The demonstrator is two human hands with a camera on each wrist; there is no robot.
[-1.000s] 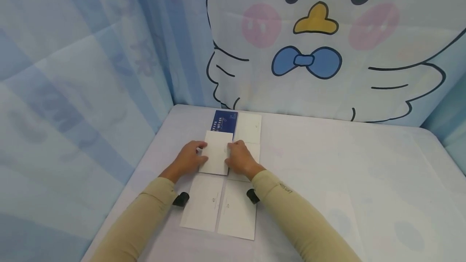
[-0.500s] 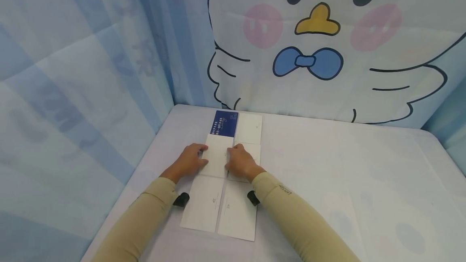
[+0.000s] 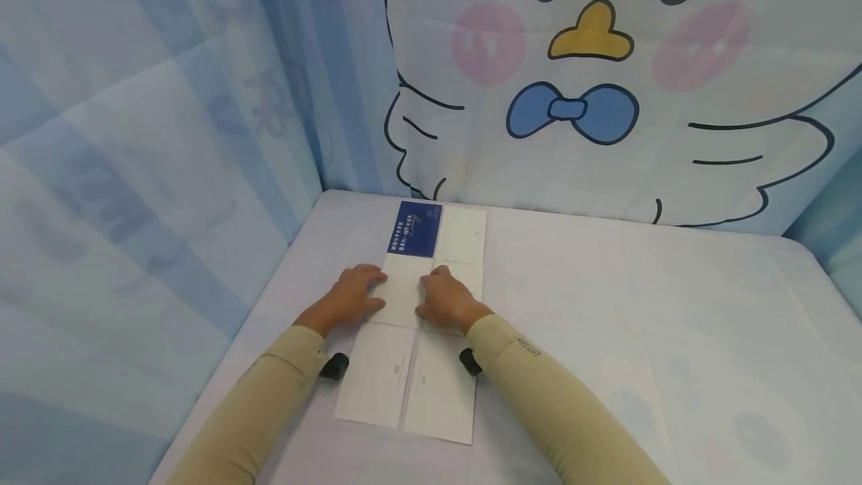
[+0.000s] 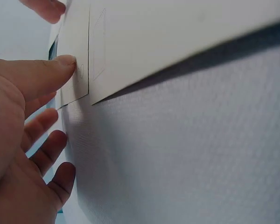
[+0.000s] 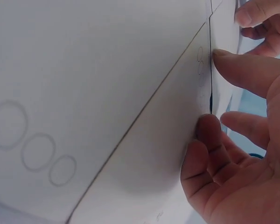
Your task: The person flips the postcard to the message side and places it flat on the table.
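Observation:
A white card [image 3: 402, 287] lies flat in the left column of a block of cards. My left hand [image 3: 352, 294] is at its left edge, the thumb [image 4: 60, 70] touching the card and the other fingers loosely spread. At the opposite edge is my right hand [image 3: 447, 299]. Its thumb [image 5: 228, 60] touches that edge, while its other fingers rest loosely over the neighbouring white card [image 3: 467, 275]. A dark blue card [image 3: 415, 228] with white lettering lies directly behind the middle card. My right hand hides part of the seam between the columns.
Another white card [image 3: 461, 234] lies at the back right of the block. Two white cards, one left [image 3: 373, 373] and one right [image 3: 441, 388], lie in the front row with a narrow gap between them. A pale cloth covers the table [image 3: 640, 320]; printed curtains [image 3: 168, 171] stand around it.
The middle white card has come down flat and moved slightly toward me, uncovering more of the blue card. Both hands stay at its sides with little movement.

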